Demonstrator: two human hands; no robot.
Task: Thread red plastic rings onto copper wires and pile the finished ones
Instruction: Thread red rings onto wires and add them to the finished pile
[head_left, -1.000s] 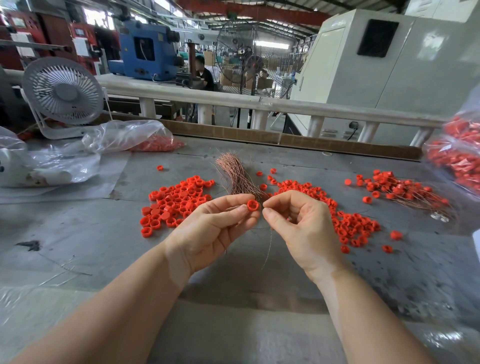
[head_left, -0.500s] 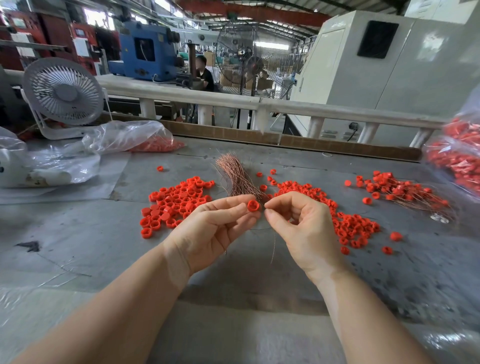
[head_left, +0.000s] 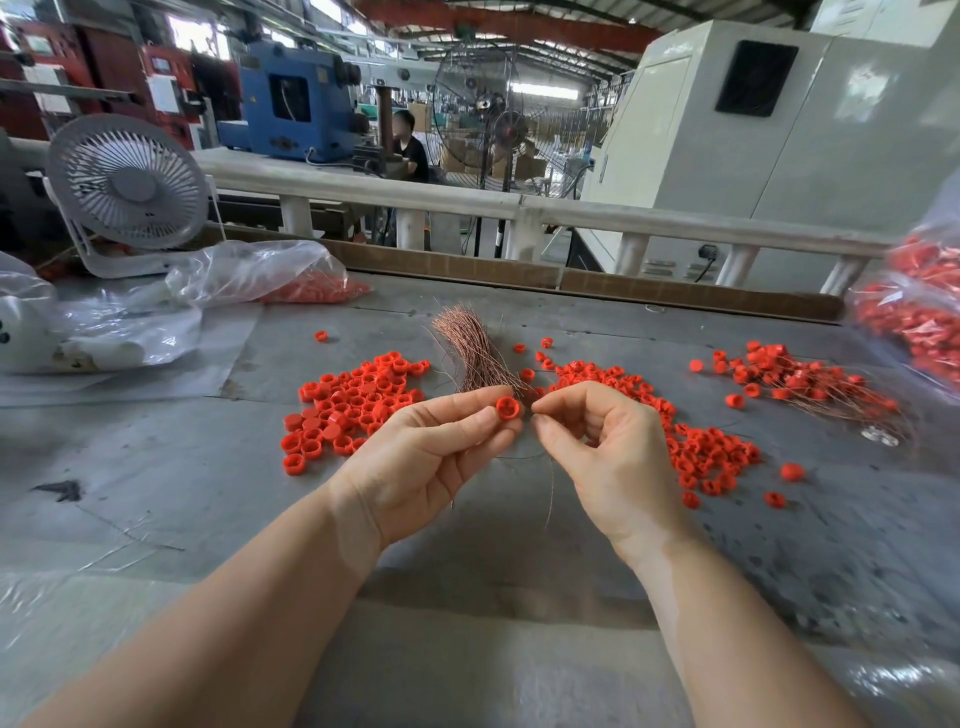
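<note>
Rings (head_left: 317, 288) fill clear bag (head_left: 249, 270) beside fan (head_left: 130, 182).

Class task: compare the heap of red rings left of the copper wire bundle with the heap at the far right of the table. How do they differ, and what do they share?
1. The left heap is bare rings; the far-right heap has thin copper wires running through and trailing out of it.
2. The left heap lies close beside the wire bundle; the far-right heap lies well away, near the bagged rings.
Shared: the same small red plastic rings, lying on the grey table.
</note>
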